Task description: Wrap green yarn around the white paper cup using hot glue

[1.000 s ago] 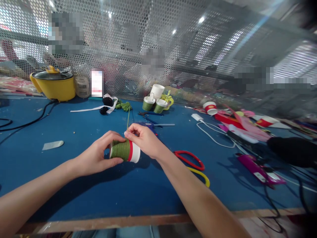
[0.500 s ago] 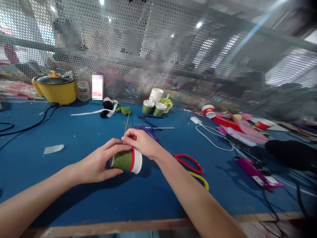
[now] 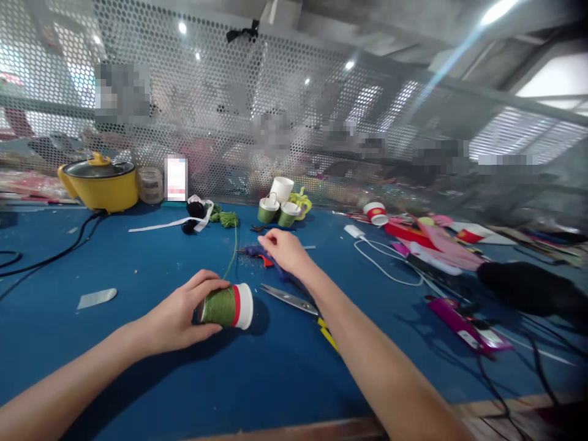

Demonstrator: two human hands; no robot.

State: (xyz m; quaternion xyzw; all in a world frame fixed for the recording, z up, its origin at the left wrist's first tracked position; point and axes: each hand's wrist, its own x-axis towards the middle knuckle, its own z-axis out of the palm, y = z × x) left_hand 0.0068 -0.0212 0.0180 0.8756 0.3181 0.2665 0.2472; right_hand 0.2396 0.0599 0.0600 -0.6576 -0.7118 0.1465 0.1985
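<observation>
My left hand (image 3: 186, 309) is closed around a paper cup (image 3: 223, 306) lying on its side, its white rim toward the right. Green yarn wraps the cup's body, leaving a red band bare near the rim. From the cup a strand of yarn (image 3: 236, 248) runs up to a green yarn bundle (image 3: 228, 219). My right hand (image 3: 285, 248) is over a blue glue gun (image 3: 254, 250), fingers curled together; whether they touch it or hold anything is hidden. Scissors (image 3: 291, 299) with a yellow handle lie partly under my right forearm.
Yarn-wrapped cups (image 3: 288, 214) and pliers (image 3: 260, 228) are at the back. A yellow electric pot (image 3: 103, 187), a jar (image 3: 150, 185) and a lit phone (image 3: 176, 179) line the back left. A white cable (image 3: 376, 263), a purple power strip (image 3: 463, 324) and craft scraps lie to the right.
My right hand has left the cup and the yarn, moving right and away from me to the glue gun. My left hand still holds the cup. The view has tilted up slightly.
</observation>
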